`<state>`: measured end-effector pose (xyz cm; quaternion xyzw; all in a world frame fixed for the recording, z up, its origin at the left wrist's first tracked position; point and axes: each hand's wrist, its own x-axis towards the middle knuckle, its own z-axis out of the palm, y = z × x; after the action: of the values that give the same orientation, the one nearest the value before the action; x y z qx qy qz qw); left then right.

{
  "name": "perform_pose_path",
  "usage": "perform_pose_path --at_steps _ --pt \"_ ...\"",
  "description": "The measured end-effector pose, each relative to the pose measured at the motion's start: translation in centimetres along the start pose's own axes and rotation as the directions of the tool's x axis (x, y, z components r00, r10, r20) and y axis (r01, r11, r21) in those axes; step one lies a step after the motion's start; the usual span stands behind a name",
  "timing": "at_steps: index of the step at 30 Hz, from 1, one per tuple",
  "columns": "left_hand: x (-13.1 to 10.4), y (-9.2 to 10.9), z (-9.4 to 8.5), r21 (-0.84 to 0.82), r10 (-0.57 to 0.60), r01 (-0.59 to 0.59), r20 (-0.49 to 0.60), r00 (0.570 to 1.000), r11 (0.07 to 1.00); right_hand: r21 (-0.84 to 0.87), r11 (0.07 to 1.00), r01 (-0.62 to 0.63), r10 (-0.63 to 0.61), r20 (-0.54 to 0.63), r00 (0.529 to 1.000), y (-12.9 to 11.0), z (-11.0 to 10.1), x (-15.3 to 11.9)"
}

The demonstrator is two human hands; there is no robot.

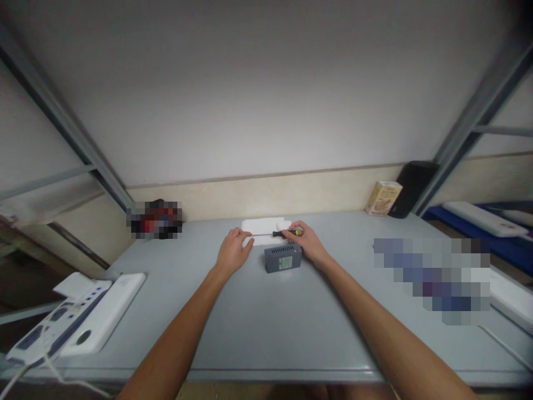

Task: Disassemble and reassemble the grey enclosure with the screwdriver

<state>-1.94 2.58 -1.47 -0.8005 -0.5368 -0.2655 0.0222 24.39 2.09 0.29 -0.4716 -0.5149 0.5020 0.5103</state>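
Note:
A screwdriver with a black and yellow handle lies nearly level in the grip of my right hand, its thin shaft pointing left. The shaft's tip ends at the fingertips of my left hand. There the thumb and index finger close in around the tip; whatever they pinch is too small to make out. Just in front of the screwdriver, a dark grey box with slots along its top and a green-and-white label stands on the table. Behind both hands lies a flat white sheet or tray, partly covered by them.
White power strips with cables lie at the left of the grey table. A yellow carton and a black upright object stand at the back right. Blurred-out items sit at back left and right. A wall closes the back.

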Motion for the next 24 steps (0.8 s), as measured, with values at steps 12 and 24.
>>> perform_pose_path --at_steps 12,24 --pt "0.4 1.0 -0.3 0.004 -0.066 0.066 -0.06 0.996 0.998 0.001 1.0 -0.011 0.011 0.024 1.0 0.2 -0.3 0.0" --pt "0.6 0.7 -1.1 -0.048 -0.021 0.016 -0.104 0.994 0.999 0.028 0.999 -0.044 0.043 0.049 0.998 -0.8 -0.5 -0.5"
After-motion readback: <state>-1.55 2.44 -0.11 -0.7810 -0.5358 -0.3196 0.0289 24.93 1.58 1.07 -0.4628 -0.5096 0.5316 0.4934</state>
